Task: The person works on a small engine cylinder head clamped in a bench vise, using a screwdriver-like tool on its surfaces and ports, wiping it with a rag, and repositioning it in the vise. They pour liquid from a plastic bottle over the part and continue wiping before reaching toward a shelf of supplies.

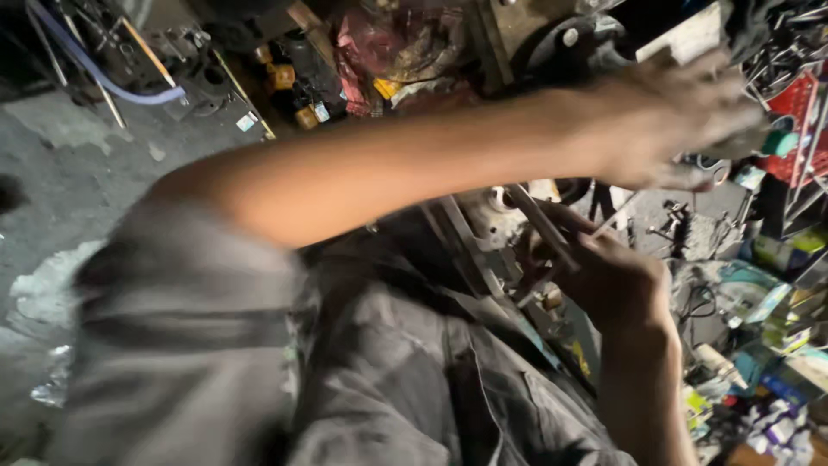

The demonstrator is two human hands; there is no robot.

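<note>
Gripping a slim, pale metal rod (542,226), the right hand (617,280) is seen low and right of centre, fingers curled shut around the rod's lower part, while the rod slants up and to the left from the fist. Just beside the fist, dark metal machine parts (483,233) are shown, blurred too much to be named more closely. Above, the left hand (681,121) is stretched across the view on a bare forearm, its fingers spread and loosely open near a cluttered rack of tools (793,52); whether anything is grasped cannot be told, as the hand is blurred. A grey sleeve (172,345) fills the lower left. Small brown bottles (289,82) are set at the top, and coloured packets (776,345) are heaped at the right edge. A grey concrete floor (78,155) is visible at left.
</note>
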